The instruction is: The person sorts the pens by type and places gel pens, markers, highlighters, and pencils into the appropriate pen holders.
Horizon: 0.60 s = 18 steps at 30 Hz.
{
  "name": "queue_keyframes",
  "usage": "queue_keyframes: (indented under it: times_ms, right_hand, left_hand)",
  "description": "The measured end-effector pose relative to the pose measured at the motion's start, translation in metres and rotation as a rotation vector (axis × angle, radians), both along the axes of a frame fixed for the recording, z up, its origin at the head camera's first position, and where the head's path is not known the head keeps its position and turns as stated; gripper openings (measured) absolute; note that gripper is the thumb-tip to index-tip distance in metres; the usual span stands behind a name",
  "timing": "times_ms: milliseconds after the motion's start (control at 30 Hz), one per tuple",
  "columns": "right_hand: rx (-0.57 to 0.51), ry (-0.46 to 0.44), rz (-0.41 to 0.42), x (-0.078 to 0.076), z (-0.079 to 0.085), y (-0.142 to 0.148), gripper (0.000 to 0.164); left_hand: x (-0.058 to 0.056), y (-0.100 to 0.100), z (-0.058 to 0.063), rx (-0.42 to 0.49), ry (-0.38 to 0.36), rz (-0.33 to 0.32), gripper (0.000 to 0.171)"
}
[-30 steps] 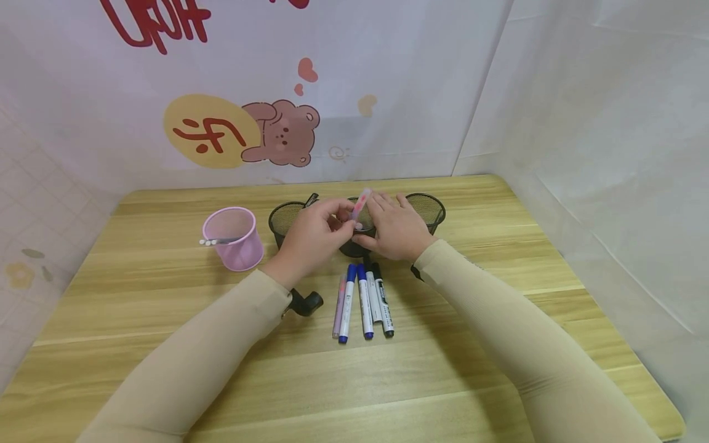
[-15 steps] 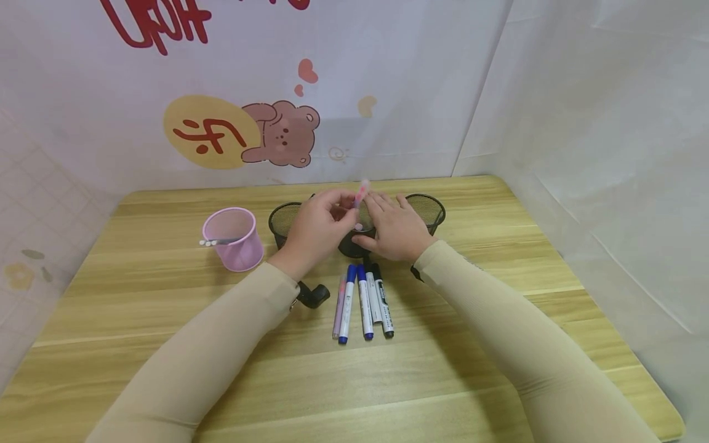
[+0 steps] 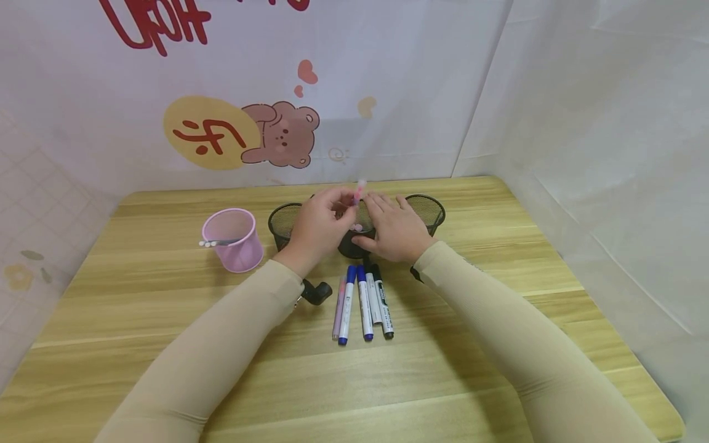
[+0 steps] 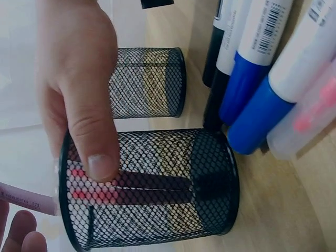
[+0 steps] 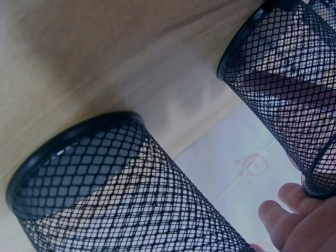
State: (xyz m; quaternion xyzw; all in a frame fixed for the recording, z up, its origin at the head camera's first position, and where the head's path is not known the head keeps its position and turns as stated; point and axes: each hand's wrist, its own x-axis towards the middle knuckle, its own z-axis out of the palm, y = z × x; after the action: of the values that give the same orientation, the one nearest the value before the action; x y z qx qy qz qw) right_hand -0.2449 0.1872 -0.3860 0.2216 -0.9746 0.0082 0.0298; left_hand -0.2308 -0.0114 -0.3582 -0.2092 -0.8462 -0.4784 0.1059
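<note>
In the head view my left hand (image 3: 318, 227) pinches a pink highlighter (image 3: 359, 193) just above the middle black mesh pen cup (image 3: 350, 248). In the left wrist view its fingers (image 4: 23, 231) hold that highlighter (image 4: 31, 199) beside the cup's rim. My right hand (image 3: 400, 231) grips the middle cup, thumb (image 4: 97, 142) along the near wall and the other fingers at the far side. Through the mesh, two pink highlighters (image 4: 94, 197) show lying inside this cup. The left hand covers part of the left mesh cup (image 3: 284, 223).
Right of the hands stands another black mesh cup (image 3: 426, 212). A pink cup (image 3: 242, 255) with several white-tipped sticks stands at the left. Nearer me lie a pink highlighter (image 3: 337, 317), blue-capped markers (image 3: 348, 307) and a black-capped marker (image 3: 384, 307) on the wooden table (image 3: 388, 394).
My left hand has shifted slightly away from me, raising the pink highlighter a little above the middle cup. My right hand has stayed on the cup.
</note>
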Motion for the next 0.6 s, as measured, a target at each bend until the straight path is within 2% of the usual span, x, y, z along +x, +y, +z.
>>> queue_keyframes:
  times_ms: [233,600]
  right_hand:
    - [0.006,0.001,0.003,0.0,0.0,0.0,0.099]
    - [0.019,-0.003,0.003,0.0,0.0,0.001,0.095]
  left_hand:
    - [-0.002,-0.001,-0.008,-0.04,0.03,0.008,0.013]
    - [0.0,-0.001,-0.011,-0.085,0.022,-0.001,0.019]
